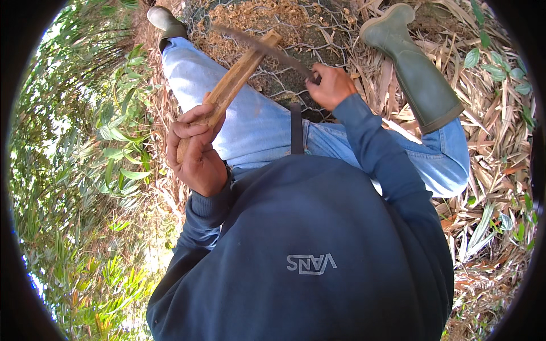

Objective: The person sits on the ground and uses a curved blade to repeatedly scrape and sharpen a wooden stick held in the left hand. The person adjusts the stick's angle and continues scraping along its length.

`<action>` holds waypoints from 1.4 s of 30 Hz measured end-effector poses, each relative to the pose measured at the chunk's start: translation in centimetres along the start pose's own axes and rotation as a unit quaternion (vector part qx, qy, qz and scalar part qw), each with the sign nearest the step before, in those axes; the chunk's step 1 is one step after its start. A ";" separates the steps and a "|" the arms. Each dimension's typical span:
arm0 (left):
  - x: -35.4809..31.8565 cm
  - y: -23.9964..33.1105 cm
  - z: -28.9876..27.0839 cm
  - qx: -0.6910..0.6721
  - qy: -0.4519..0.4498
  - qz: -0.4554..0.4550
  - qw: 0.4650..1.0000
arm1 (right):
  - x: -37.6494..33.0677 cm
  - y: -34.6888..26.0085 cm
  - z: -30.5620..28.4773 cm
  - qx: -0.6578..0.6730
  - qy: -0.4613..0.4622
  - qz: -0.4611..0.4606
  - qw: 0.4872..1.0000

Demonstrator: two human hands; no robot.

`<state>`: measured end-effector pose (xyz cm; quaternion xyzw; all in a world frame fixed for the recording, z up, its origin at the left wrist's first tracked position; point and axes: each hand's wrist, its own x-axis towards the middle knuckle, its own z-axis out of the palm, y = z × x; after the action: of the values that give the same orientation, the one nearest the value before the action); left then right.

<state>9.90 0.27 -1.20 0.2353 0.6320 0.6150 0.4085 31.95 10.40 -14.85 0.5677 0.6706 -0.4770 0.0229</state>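
Note:
My left hand (200, 149) is closed around the lower end of a split piece of wood (234, 84), light brown, which slants up and to the right. In my right hand (334, 88) is the near end of a long, narrow, dark blade-like tool (289, 59). The tool lies across the wood close to its far tip, and its own far end reaches left past the wood, slightly blurred. My fingers hide its handle, so I cannot make out whether it is a knife or a file.
Wire mesh (278, 82) covers the ground between my spread legs, with wood shavings (239, 14) on it. Dark green rubber boots (421, 79) are on my feet. Dry leaves (492, 142) litter the right side; green plants (122, 142) grow on the left.

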 end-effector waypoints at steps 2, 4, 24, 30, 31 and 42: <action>0.4 0.2 0.0 -0.003 -0.006 -0.001 1.000 | 0.8 0.8 0.2 0.005 0.011 0.018 1.000; -0.1 0.4 0.1 0.007 0.004 -0.011 1.000 | -0.1 0.0 -0.2 -0.024 -0.012 0.010 1.000; 0.8 0.1 0.4 -0.038 0.020 0.006 0.999 | 0.4 0.4 -0.9 -0.036 -0.038 0.032 0.998; 1.0 0.4 0.1 -0.008 -0.006 0.001 1.000 | 1.9 2.5 -0.6 -0.012 0.002 0.043 0.999; 0.7 0.5 0.1 -0.014 0.002 -0.008 1.000 | 1.1 1.4 -1.0 -0.015 -0.007 0.034 0.999; 1.6 1.2 -0.6 -0.088 0.054 -0.078 0.992 | -0.8 -0.2 1.2 0.020 0.031 -0.017 0.999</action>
<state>8.27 1.31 -0.44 0.1152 0.6130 0.6463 0.4396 31.41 9.00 -14.92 0.5713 0.6708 -0.4726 -0.0173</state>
